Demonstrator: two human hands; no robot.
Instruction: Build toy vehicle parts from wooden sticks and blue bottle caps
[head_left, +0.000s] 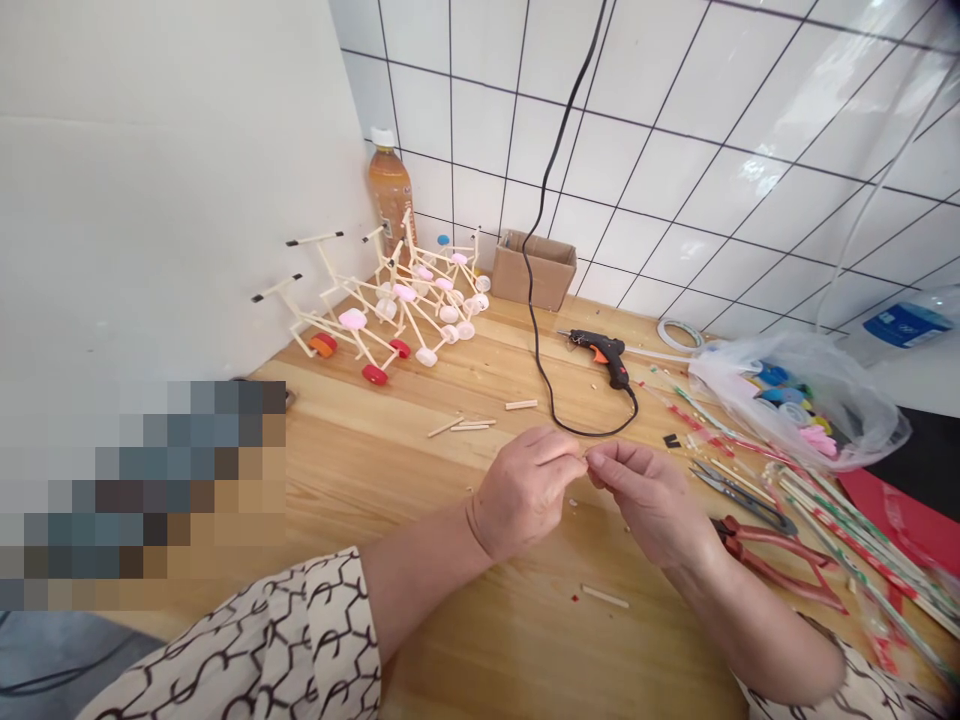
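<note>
My left hand (pixel 527 492) and my right hand (pixel 643 496) meet fingertip to fingertip above the middle of the wooden table. Both are closed in a pinch, and whatever sits between the fingers is too small or hidden to name. Just beyond my left hand lie a few short wooden sticks (pixel 472 426), with another short stick piece (pixel 521 405) farther back. One more stick (pixel 605 596) rests on the table nearer to me. Beside my right wrist are red-handled pliers (pixel 784 560) and thread snips (pixel 742 495).
Several small stick-built bicycles (pixel 367 320) with bottle-cap wheels stand at the back left by a drink bottle (pixel 391 190). A cardboard box (pixel 534 272), a glue gun (pixel 600 352) with its black cord, a tape roll (pixel 680 335) and a plastic bag (pixel 862 400) of caps lie behind. Wrapped sticks (pixel 855 520) cover the right.
</note>
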